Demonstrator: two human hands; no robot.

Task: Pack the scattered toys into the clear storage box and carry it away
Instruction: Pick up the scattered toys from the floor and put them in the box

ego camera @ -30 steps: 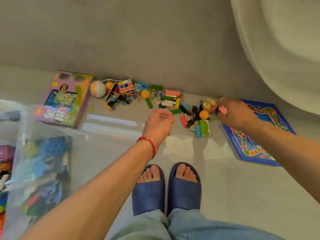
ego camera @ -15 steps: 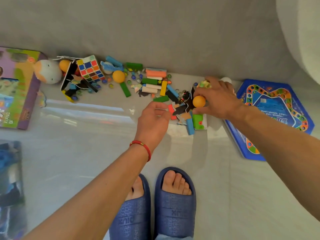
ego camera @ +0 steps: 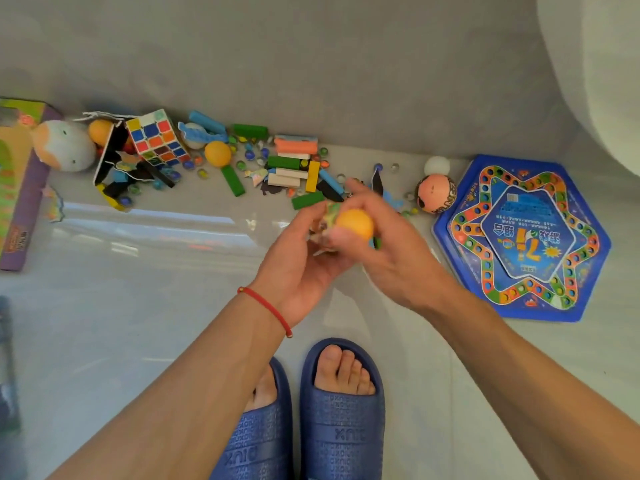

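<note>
right hand point(ego camera: 377, 251) grips orange ball point(ego camera: 355, 224), left hand point(ego camera: 298, 258) cups small pieces against it | beyond hands: blocks point(ego camera: 294, 164), cube point(ego camera: 157, 138), marbles unpacked | storage box out of view | packing far from done

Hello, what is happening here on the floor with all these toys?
A person in blue slippers is gathering toys from the floor. The right hand grips an orange ball, and the left hand cups a small bundle of colourful pieces against it. Much is not yet picked up: a puzzle cube, wooden blocks, marbles, a plush ball, a pink ball and a blue board game.
</note>
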